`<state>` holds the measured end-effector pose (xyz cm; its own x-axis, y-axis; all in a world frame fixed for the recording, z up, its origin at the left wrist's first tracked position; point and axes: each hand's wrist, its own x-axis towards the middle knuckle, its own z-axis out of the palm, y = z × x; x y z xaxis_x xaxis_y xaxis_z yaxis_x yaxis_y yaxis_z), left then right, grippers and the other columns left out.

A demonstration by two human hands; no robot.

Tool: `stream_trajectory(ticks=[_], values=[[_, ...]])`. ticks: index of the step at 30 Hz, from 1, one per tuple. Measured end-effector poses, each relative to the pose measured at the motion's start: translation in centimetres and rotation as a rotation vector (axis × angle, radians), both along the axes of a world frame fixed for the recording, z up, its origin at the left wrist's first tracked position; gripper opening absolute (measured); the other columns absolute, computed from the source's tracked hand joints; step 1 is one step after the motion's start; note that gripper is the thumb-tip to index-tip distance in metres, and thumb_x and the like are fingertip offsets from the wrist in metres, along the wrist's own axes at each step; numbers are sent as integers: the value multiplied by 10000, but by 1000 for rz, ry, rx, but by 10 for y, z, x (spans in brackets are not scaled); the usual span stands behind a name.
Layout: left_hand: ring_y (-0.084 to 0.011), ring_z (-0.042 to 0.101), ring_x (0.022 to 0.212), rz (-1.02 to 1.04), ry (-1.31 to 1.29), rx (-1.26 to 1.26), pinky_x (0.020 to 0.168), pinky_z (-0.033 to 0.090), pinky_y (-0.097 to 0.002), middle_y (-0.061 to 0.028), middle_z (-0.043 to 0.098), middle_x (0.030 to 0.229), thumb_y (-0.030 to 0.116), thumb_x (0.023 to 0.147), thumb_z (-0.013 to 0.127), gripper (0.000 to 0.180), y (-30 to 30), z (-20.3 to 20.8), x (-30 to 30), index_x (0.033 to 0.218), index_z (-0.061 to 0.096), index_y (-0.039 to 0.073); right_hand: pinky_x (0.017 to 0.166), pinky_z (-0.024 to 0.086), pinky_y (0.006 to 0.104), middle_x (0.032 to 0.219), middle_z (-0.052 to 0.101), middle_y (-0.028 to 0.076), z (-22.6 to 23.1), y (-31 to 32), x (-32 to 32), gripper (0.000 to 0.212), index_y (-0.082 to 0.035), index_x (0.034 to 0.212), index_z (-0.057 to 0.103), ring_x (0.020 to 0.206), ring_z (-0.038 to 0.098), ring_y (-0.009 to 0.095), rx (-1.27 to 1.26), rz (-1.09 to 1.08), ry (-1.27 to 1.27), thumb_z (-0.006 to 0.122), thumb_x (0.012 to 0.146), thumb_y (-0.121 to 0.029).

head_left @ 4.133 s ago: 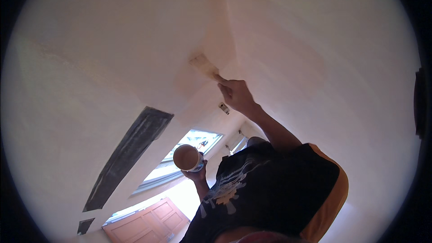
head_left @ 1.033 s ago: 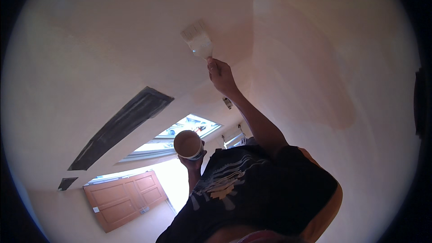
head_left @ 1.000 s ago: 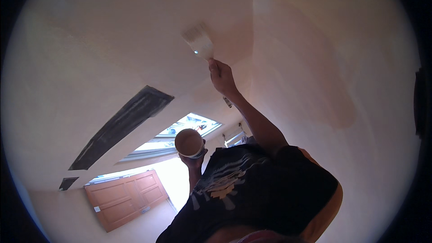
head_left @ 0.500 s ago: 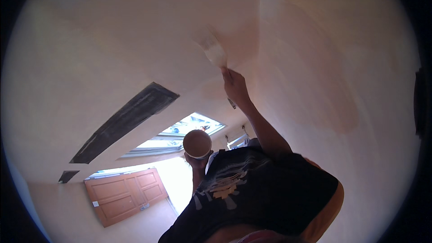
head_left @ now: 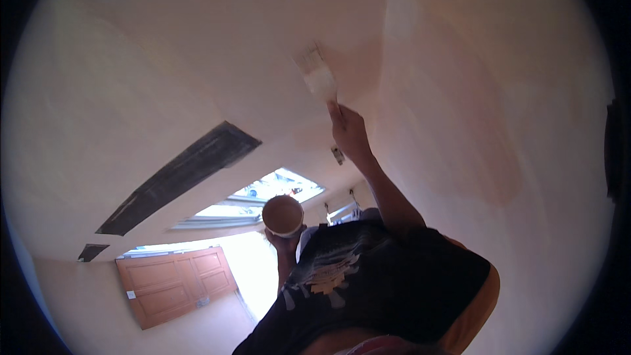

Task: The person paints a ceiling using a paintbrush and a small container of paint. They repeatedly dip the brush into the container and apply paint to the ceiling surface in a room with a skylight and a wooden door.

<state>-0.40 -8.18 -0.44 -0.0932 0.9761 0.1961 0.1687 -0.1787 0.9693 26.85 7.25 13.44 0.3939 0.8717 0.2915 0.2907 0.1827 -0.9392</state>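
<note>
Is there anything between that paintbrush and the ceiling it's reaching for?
Nothing visible. The right hand holds the paintbrush up with its bristles at the ceiling, near the corner with the wall. The left hand holds a round cup lower down, clear of it.

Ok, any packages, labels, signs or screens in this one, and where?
Small white label: on the orange-brown panelled door, lower left; rectangular.
Pale print: on the dark shirt, bottom centre; grey and tan shapes.
No packages or screens; right hand holds a brush, left hand a round cup.
</note>
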Motion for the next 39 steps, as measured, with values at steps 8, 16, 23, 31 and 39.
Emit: stream_trajectory(ticks=[8, 16, 23, 31, 39], values=[[-310, 632, 1024, -19, -247, -103, 859, 545, -414, -184, 610, 1182, 192, 809, 736, 642, -10, 18, 14, 1360, 454, 24, 458, 357, 343, 531, 451, 145, 14, -16, 2, 318, 14, 843, 586, 436, 419, 186, 63, -58, -172, 547, 1011, -254], [-360, 622, 1011, -96, -444, 5, 815, 576, -448, -223, 580, 1200, 173, 878, 637, 556, -10, 2, 2, 1374, 427, 34, 415, 366, 399, 515, 494, 172, 18, -16, 3, 244, -4, 865, 573, 427, 537, 338, 85, -142, -257, 572, 989, -215], [-362, 607, 1051, -192, -916, -122, 851, 554, -495, -229, 569, 1215, 189, 889, 630, 569, -7, -14, -14, 1391, 406, 42, 420, 409, 436, 490, 511, 163, 23, -19, -3, 225, -30, 856, 542, 466, 586, 372, 28, -204, -419, 578, 979, -215], [-366, 585, 1075, -172, -731, -60, 904, 536, -514, -239, 546, 1243, 215, 895, 625, 569, -2, -7, -11, 1396, 414, 45, 424, 470, 465, 478, 537, 131, 25, -10, -3, 263, -75, 833, 511, 472, 616, 362, 15, -221, -506, 572, 974, -288], [-351, 606, 1046, -125, -1005, -83, 856, 558, -464, -230, 551, 1238, 43, 803, 704, 636, -13, -8, -11, 1376, 429, 36, 419, 458, 467, 487, 539, 122, 27, -27, 1, 266, -72, 833, 506, 467, 608, 361, 0, -217, -506, 574, 973, -288]])
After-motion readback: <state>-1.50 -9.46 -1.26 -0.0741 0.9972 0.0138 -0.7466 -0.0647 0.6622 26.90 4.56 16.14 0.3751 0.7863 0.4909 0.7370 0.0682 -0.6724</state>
